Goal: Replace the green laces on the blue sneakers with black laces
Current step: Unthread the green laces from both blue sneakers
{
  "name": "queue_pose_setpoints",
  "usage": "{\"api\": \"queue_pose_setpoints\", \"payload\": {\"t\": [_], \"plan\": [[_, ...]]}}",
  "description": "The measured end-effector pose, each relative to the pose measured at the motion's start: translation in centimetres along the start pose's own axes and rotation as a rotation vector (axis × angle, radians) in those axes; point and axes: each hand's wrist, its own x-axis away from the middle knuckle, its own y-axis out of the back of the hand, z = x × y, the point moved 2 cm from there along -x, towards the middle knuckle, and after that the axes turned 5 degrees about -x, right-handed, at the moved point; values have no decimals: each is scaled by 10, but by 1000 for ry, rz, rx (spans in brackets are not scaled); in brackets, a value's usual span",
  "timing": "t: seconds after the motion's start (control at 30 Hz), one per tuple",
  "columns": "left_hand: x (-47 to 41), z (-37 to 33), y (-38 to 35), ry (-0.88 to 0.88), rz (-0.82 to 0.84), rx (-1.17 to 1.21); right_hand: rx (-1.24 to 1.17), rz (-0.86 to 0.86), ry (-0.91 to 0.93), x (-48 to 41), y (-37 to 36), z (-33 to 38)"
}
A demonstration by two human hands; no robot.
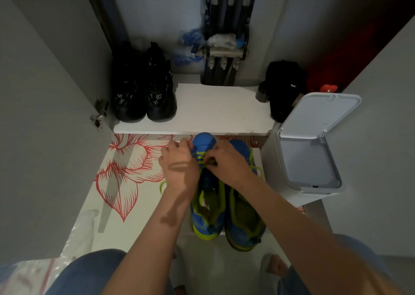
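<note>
- Blue sneakers (241, 216) sit side by side at centre-bottom of the frame, toes pointing up at the white shelf (213, 112). The picture-left shoe's toe just touches the shelf's front edge.
- Left hand (179, 162) is curled round the picture-left shoe's forefoot, steadying it.
- Right hand (229, 163) has fingertips pinched on the green laces (201, 157) at the lower eyelets.
- A loose green lace end (162, 185) trails on the floral floor (125, 166), just left of the left wrist.
- Right side is tight: a white bin (289, 195) with its lid up stands just beside the picture-right shoe.
- Left side: open floral floor runs out to the grey cabinet door (56, 115), hinge at its edge.
- On the shelf, black sneakers (143, 92) at upper left and a black cap (285, 88) at upper right, with bare board between them.
- Pipe manifold (224, 54) at the back, top centre.
</note>
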Motion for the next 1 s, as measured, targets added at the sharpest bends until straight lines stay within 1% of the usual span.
{"api": "queue_pose_setpoints", "payload": {"t": [0.07,0.1,0.17,0.27,0.4,0.47,0.53,0.63,0.67,0.7,0.73,0.8,0.87,0.93,1.0], "plan": [[2,-1,-3,-22,115,-16,116,30,39,0,-11,4],[4,-1,-6,-30,183,-15,148,33,42,0,-14,5],[9,-1,-9,-47,253,-62,164,22,33,-2,-18,6],[11,1,-8,-41,274,-126,122,-15,-1,-4,-18,5],[10,1,-6,-37,290,-129,86,-23,-7,-4,-19,6],[11,1,-5,-49,290,-133,86,-57,-18,-5,-21,5],[11,1,-4,-47,287,-112,80,-139,-88,-6,-21,2],[10,3,-3,-36,322,-81,-115,-289,-330,-8,-13,-15],[9,4,-2,-26,334,-61,-172,-317,-389,-8,-10,-22],[9,5,-2,-14,344,-41,-196,-324,-405,-8,-7,-25],[8,5,-2,-12,345,-29,-191,-320,-363,-8,-5,-25],[9,4,-4,-16,329,-13,-139,-297,-165,-9,-4,-14],[10,4,-5,-15,296,13,5,-196,17,-9,-10,-2],[11,5,-6,-13,269,27,80,-100,50,-9,-16,2],[10,6,-7,-6,268,52,74,-68,46,-10,-16,1]]}}
